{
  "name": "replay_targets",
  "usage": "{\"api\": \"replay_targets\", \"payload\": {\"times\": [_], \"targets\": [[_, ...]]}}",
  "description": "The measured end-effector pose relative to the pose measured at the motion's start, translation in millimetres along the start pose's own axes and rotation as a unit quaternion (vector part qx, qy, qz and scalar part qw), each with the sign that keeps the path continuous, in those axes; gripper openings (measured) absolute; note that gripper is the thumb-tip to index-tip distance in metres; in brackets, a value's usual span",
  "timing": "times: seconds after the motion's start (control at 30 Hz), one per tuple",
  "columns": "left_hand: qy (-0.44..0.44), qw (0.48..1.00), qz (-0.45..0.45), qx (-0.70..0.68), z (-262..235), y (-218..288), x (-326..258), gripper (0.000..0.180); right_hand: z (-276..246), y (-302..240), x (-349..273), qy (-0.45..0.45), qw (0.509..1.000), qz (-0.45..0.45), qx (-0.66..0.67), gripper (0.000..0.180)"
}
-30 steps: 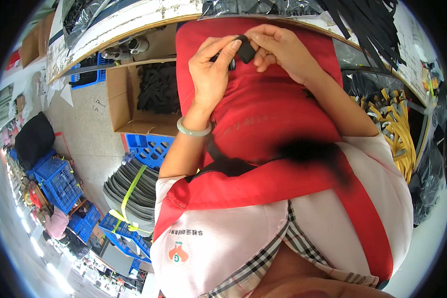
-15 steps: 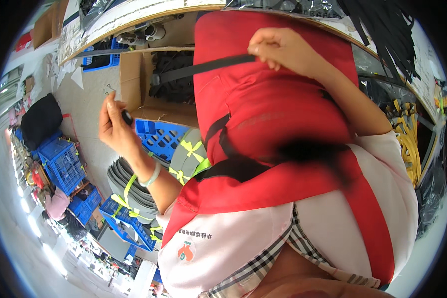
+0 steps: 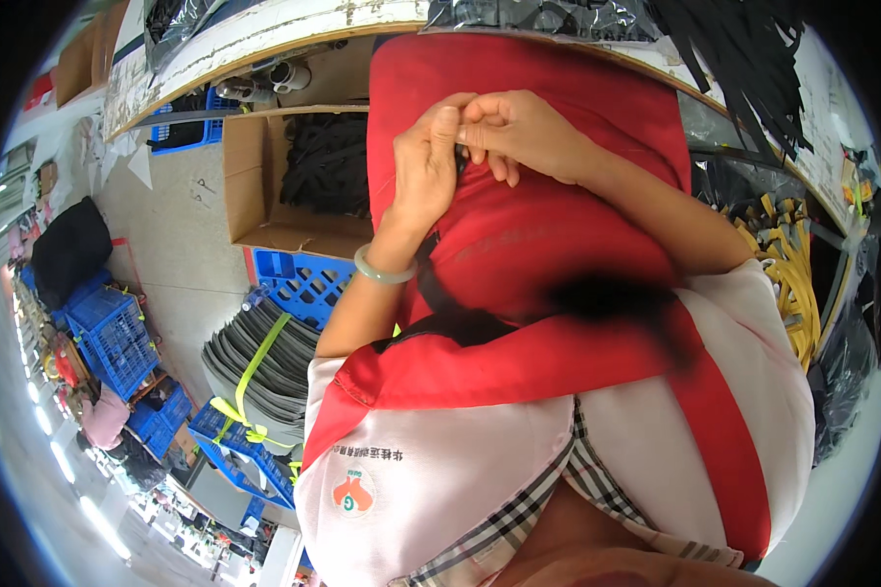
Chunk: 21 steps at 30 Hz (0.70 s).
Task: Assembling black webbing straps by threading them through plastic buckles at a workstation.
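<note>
Above the red apron [image 3: 558,210] on the lap, the left hand [image 3: 426,161] and right hand [image 3: 529,135] meet fingertip to fingertip; the left fingers are bent in, thumb lying along the forefinger; the right thumb and forefinger come together at the left fingertips, the other right fingers loosely curled and slightly spread; a small dark piece [image 3: 463,154] shows just below where they meet, mostly hidden, so I cannot tell which fingers grip it, or how tightly; half a second ago the left hand was out over the floor with a small black thing, and the right held a black strap stretched toward the cardboard box [image 3: 299,240]; now both hands are together; beyond, to the left, that box holds black straps [image 3: 325,161], near a blue crate [image 3: 308,286]; past the lap runs the worn white desk [image 3: 215,61], black strips [image 3: 744,68] hanging over its edge at right.
</note>
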<state>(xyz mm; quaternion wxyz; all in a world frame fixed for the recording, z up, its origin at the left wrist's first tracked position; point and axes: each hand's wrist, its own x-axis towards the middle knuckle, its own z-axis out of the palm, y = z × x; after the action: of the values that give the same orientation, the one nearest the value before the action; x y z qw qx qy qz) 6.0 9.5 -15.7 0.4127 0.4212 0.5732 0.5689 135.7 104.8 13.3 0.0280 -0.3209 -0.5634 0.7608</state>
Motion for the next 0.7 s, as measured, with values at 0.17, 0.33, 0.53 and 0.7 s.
{"api": "replay_targets", "payload": {"times": [0.17, 0.33, 0.53, 0.7], "targets": [[-0.035, 0.989, -0.091, -0.114, -1, 0, 10, 0.058, -17, -4, 1, -0.014, 1.0, -0.002, 0.023, 0.019], [-0.098, 0.943, -0.234, -0.216, -5, 2, 13, 0.042, -45, -2, -8, 0.019, 0.999, -0.013, 0.026, 0.021], [-0.13, 0.915, -0.289, -0.249, 5, -4, 19, 0.02, -62, -7, -24, 0.026, 0.991, -0.067, -0.115, 0.02], [-0.154, 0.722, -0.321, -0.593, 1, -18, 26, 0.027, -156, -48, -26, 0.434, 0.695, -0.338, -0.463, 0.019]]}}
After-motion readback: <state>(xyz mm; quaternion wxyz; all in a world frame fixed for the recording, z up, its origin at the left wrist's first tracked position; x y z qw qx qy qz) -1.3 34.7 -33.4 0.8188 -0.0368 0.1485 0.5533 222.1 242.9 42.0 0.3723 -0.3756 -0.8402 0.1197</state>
